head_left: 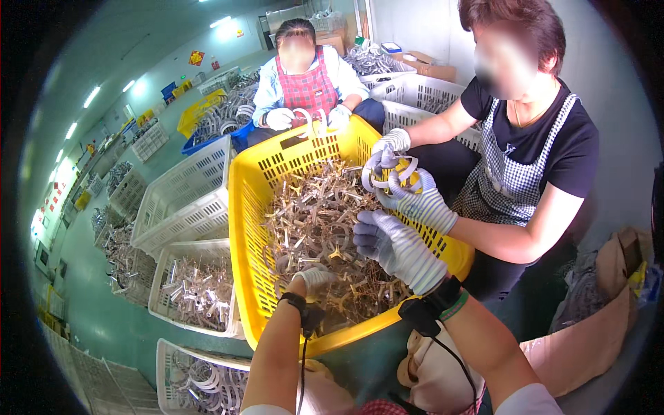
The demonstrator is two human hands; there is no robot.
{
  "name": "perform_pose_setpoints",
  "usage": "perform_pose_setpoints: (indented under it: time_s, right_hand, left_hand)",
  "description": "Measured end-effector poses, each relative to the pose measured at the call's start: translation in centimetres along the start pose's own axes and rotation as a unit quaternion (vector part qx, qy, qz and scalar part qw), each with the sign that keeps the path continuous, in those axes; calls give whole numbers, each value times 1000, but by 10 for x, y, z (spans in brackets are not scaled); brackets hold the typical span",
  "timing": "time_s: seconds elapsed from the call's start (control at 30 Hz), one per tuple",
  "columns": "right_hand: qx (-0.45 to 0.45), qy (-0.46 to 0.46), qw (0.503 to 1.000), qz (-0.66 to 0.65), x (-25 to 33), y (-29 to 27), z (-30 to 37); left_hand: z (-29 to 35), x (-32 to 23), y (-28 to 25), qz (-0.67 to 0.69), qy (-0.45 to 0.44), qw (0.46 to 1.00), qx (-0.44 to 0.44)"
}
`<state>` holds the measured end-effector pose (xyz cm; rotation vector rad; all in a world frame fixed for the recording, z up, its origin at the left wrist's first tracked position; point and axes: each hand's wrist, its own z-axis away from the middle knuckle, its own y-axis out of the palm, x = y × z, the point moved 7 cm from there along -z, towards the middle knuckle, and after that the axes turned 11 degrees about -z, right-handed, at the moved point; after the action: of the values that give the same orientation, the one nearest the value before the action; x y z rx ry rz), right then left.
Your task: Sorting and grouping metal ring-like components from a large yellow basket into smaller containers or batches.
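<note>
A big yellow plastic basket point(250, 277) stands in front of me, heaped with small metal and brown branching scrap parts point(325, 207). My left hand point(316, 279), in a pale glove, reaches down into the near side of the heap. Its fingers are blurred and hidden among the parts. Above the heap's right side is my right hand point(401, 250), in a striped grey-palmed glove, open with its fingers pointing left. No object shows in it. Just beyond it, a co-worker's gloved hands point(422, 197) hold several silvery curved rings point(379, 181).
Another person across the basket holds white curved pieces point(308, 123) over its far rim. White crates point(197, 285) of metal parts stand to the left, one with curved rings point(207, 384) near my feet. At the lower right lies an opened cardboard box point(588, 339).
</note>
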<state>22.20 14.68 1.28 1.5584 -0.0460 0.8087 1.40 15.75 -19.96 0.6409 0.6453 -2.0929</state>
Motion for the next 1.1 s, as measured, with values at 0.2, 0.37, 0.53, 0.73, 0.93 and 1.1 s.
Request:
perform_pose_setpoints:
  time_s: [0.2,0.37,0.53,0.73,0.93,1.1]
  right_hand:
    - [-16,-19,1000,8,6,-9,1]
    - [21,0,1000,-7,-4,-12,-7]
    - [6,-8,1000,-10,8,-24,-3]
    - [7,-7,1000,20,1,-21,-11]
    - [-3,-13,999,46,-1,-11,-7]
    - [-76,-4,987,143,-8,-15,-4]
  left_hand:
    - [-10,-40,15,-433,242,865,-72]
    - [-24,-18,-38,-133,56,967,-212]
    - [79,-106,-21,-179,145,922,-311]
    - [92,-107,-46,-67,230,943,-231]
    - [116,-114,-73,122,299,925,-201]
    - [141,-129,-70,118,332,901,-252]
